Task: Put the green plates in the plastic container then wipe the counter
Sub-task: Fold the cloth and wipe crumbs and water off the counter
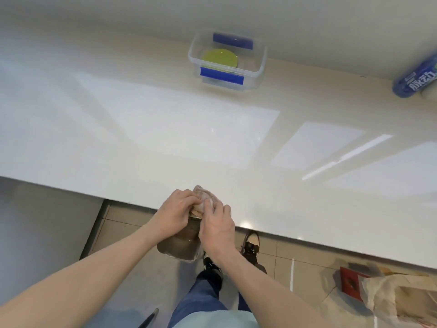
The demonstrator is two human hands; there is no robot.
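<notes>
Green plates point(219, 58) lie inside the clear plastic container point(259, 65) with blue clips, at the back of the glossy white counter point(165, 129) by the wall. At the counter's front edge, my left hand point(176, 209) and my right hand point(218, 227) are both closed on a brownish cloth point(204, 197). The cloth's top rests bunched on the counter edge, and the rest of it hangs down below the edge between my hands.
A blue labelled bottle point(416, 79) lies at the back right near the wall. Below the counter are tiled floor, my shoes, and paper bags with a red box point(378, 294) at the lower right. A grey cabinet side stands at the left.
</notes>
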